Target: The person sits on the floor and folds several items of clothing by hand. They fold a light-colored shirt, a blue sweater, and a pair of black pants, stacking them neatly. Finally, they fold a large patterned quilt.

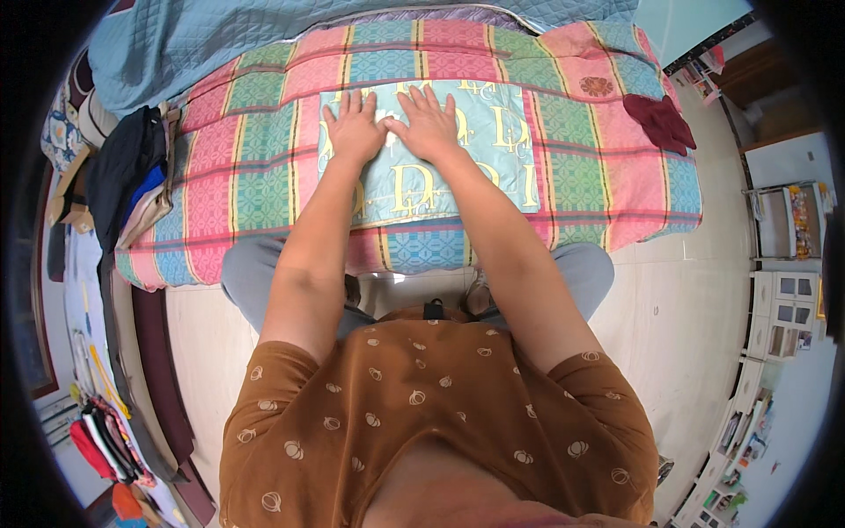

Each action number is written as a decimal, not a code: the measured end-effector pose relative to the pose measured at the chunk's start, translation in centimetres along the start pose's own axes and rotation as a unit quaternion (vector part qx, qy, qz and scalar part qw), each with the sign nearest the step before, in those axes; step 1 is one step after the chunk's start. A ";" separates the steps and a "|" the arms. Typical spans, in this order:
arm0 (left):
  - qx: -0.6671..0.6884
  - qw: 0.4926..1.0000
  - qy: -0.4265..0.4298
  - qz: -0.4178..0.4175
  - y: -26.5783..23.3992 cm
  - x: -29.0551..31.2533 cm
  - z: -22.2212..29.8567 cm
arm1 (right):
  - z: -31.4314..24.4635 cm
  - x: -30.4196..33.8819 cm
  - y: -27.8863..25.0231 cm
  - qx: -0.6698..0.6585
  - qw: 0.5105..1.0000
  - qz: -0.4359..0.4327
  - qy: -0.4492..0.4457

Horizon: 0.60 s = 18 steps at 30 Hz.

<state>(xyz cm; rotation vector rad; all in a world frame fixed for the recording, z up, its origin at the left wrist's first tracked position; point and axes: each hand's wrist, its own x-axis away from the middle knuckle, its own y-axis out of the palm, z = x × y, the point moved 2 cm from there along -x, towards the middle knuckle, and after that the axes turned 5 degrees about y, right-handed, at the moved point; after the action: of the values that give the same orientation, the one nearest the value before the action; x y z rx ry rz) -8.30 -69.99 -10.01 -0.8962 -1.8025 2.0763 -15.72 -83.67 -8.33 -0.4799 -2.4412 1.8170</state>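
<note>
A light blue cloth with yellow letter shapes lies folded into a flat rectangle on a plaid bedspread. My left hand rests palm down on the cloth's left half, its fingers spread toward the far edge. Beside it, my right hand lies flat near the far middle of the cloth, fingers also apart. The two thumbs nearly meet, and a small white patch shows on the cloth around them. Neither hand grips anything. The cloth's right half is uncovered.
A dark red cloth is crumpled at the bed's right end. Dark clothes are piled at the left end. A blue quilted cover lies along the far side. White shelves stand to the right, beyond the tiled floor.
</note>
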 end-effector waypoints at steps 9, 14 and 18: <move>0.043 0.998 -0.044 -0.017 0.6 1.4 -1.4 | 12.3 0.3 -0.5 0.095 0.990 0.087 0.053; 0.022 0.998 -0.056 -0.012 1.0 1.3 -1.7 | 16.1 0.2 -1.8 0.103 0.988 0.091 0.071; 0.022 0.998 -0.055 -0.024 0.8 0.8 -1.5 | 17.0 -0.5 -1.9 0.094 0.990 0.065 0.081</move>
<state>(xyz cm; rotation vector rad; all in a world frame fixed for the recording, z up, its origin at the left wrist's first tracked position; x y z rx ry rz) -7.88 -68.54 -11.01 -0.7345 -1.8054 2.1643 -19.62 -99.96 -11.62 -0.7543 -2.1545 1.9472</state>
